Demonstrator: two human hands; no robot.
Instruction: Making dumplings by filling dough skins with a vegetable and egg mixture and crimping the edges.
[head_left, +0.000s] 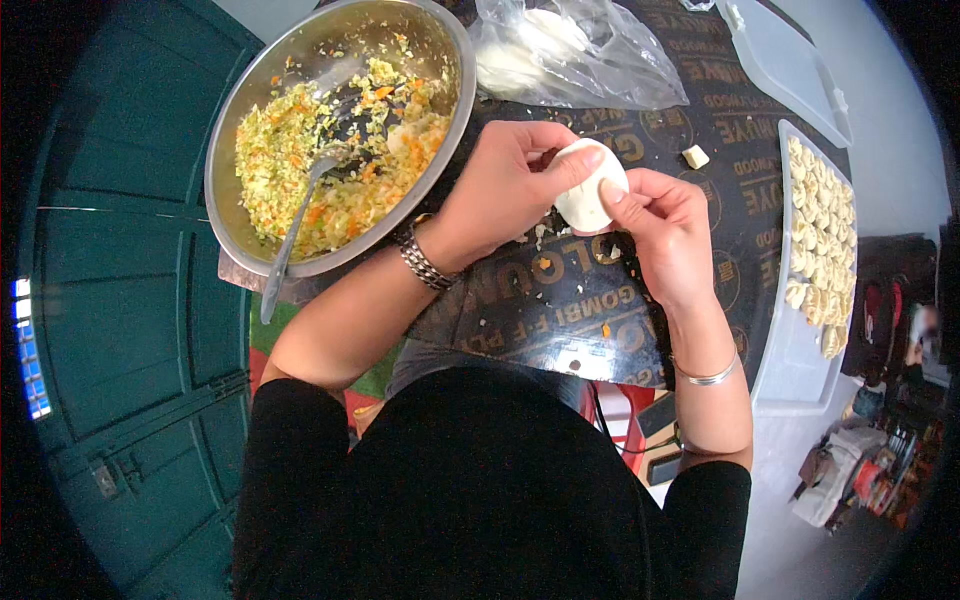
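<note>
A round white dough wrapper (587, 196) is pinched between my two hands above the dark printed board. My left hand (517, 180) grips its upper left edge, thumb on its face. My right hand (664, 217) holds its right edge between thumb and fingers. Left of my left hand, a large steel bowl (217, 202) contains chopped vegetable filling (281, 142) in green, yellow and orange. A metal spoon (296, 225) rests in the filling, its handle over the near rim. Beyond my hands lies a clear plastic bag (637, 67) with white dough wrappers inside.
A small pale dough cube (696, 157) and filling crumbs lie on the board (517, 300). At the right, a translucent plastic tray (795, 390) holds rows of folded dumplings (821, 217). A translucent lid (787, 64) lies behind it. A green door (127, 315) stands at the left.
</note>
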